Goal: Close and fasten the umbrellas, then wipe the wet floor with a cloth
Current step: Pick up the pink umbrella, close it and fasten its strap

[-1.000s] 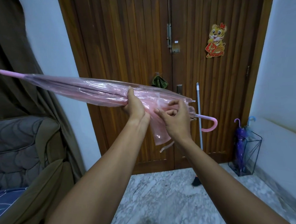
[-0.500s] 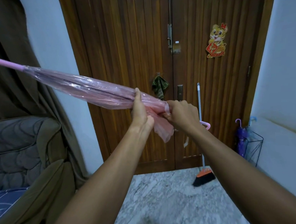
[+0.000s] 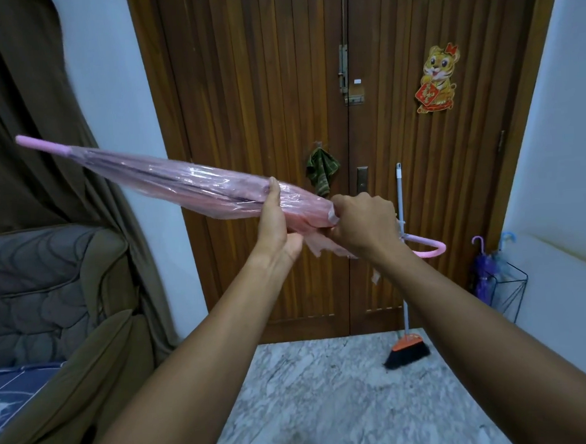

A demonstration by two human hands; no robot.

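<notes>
Closed pink umbrella held mid-air, tip up-left. On it: left hand wraps the canopy bundle, right hand fisted on the gathered hem, hook handle beyond. Light; film thin, slick, probably wet. Grip over the ribs, not loose plastic.

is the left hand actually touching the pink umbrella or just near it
Touching. The head view shows the left hand gripping the pink umbrella around its folded canopy, thumb lying across the plastic with no gap.
</notes>
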